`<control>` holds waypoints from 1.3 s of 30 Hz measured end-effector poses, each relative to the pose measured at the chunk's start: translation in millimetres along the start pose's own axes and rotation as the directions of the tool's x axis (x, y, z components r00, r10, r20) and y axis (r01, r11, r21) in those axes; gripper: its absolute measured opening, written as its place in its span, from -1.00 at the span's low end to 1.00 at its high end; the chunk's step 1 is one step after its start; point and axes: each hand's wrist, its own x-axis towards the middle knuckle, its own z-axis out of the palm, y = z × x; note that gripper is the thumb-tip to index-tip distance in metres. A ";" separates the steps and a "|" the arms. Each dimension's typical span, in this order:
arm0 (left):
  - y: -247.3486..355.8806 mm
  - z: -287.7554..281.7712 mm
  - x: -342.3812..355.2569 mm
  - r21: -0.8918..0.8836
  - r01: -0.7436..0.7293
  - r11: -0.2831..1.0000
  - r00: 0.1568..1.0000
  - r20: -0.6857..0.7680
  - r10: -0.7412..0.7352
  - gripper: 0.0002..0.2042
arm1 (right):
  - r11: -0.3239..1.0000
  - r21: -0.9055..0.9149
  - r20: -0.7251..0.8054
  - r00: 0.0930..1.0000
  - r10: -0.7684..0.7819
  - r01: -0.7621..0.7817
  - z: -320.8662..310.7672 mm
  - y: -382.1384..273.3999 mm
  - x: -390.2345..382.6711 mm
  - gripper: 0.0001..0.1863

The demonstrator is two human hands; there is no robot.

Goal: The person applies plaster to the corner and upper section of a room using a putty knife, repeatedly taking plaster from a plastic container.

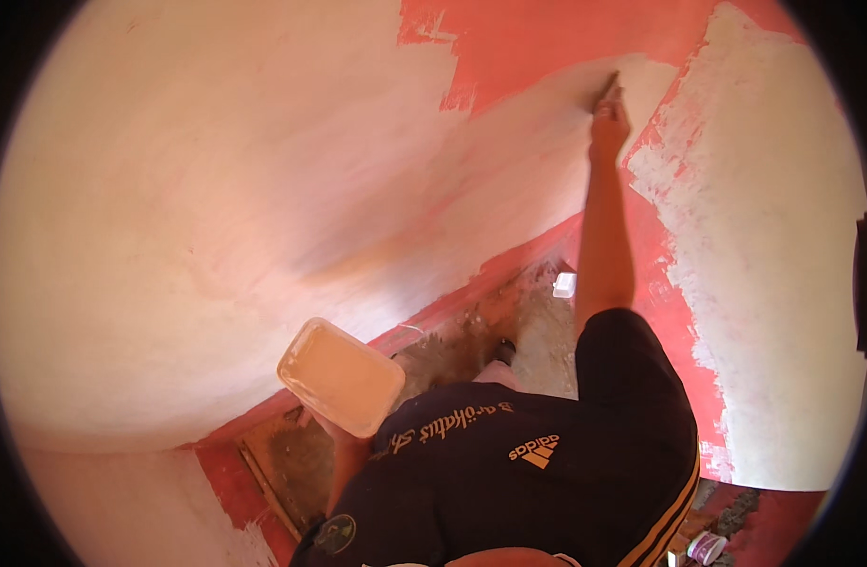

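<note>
My right hand [611, 121] is stretched out to the wall at the upper right, gripping what looks like a brush [606, 89], its tip against pale paint below a ragged red patch [490, 52]. My left hand [322, 420] holds a rectangular plastic tray [341, 376] of pale, cream-coloured material low at the centre left; most of its fingers are hidden beneath it. The wall [169, 208] is mostly whitish, with pinkish streaks and red edges showing along the bottom and right.
A small white container [564, 284] lies on the stained floor [542, 331] at the wall's foot. A wooden board [268, 482] is at lower left, near a corner. A white-and-purple tub [705, 548] lies among debris at lower right, below the patchy right-hand wall [764, 265].
</note>
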 end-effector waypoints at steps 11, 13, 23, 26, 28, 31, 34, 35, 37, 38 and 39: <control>-7.2 1.2 0.4 0.207 -0.132 0.969 0.983 -0.097 0.154 -0.30 | 0.814 -0.414 0.335 0.899 -0.280 0.408 -26.0 53.2 -198.9 -0.59; -8.9 4.6 -3.3 0.013 -0.106 0.994 0.990 -0.089 0.107 -0.30 | 0.998 -0.056 -0.035 0.999 -0.015 0.013 -17.5 2.7 -92.2 -0.57; -14.8 11.6 11.8 -0.098 -0.174 0.980 0.983 -0.071 0.167 -0.37 | 0.948 0.087 0.332 0.888 -0.319 0.308 44.2 -6.4 -259.4 -0.61; -13.1 19.8 9.5 -0.044 -0.222 0.974 0.975 -0.018 0.221 -0.38 | 0.959 0.239 0.655 0.703 -0.277 0.154 3.5 -33.5 -303.0 -0.60; -11.1 30.5 8.2 0.089 -0.269 0.959 0.961 -0.044 0.274 -0.38 | 0.985 -0.135 0.413 0.910 -0.044 0.109 -25.1 22.5 -232.2 -0.57; -6.4 28.7 6.5 0.032 -0.218 0.975 0.968 -0.123 0.220 -0.37 | 0.957 -0.122 -0.095 0.963 0.251 -0.262 -40.3 41.6 -73.3 -0.55; -6.0 24.3 13.5 0.007 -0.144 0.989 0.981 -0.133 0.144 -0.36 | 0.998 -0.067 -0.275 0.961 -0.024 0.006 -44.2 120.9 -22.6 -0.60; -6.2 34.9 16.4 0.013 -0.123 0.992 0.985 -0.117 0.124 -0.35 | 0.995 -0.095 -0.263 0.965 -0.013 -0.012 -33.3 134.2 -30.2 -0.59; -1.2 28.7 4.5 0.050 -0.117 0.992 0.981 -0.153 0.123 -0.34 | 0.977 -0.207 -0.080 0.995 -0.064 0.046 34.6 78.2 -134.6 -0.50; -2.2 14.5 3.3 0.134 -0.153 0.979 0.983 -0.079 0.164 -0.34 | 0.979 -0.187 -0.018 0.996 -0.091 0.087 47.6 60.2 -192.7 -0.55; -4.3 9.6 0.4 0.172 -0.176 0.969 0.981 -0.046 0.186 -0.34 | 0.974 -0.182 0.110 0.987 -0.115 0.134 54.0 34.3 -253.1 -0.58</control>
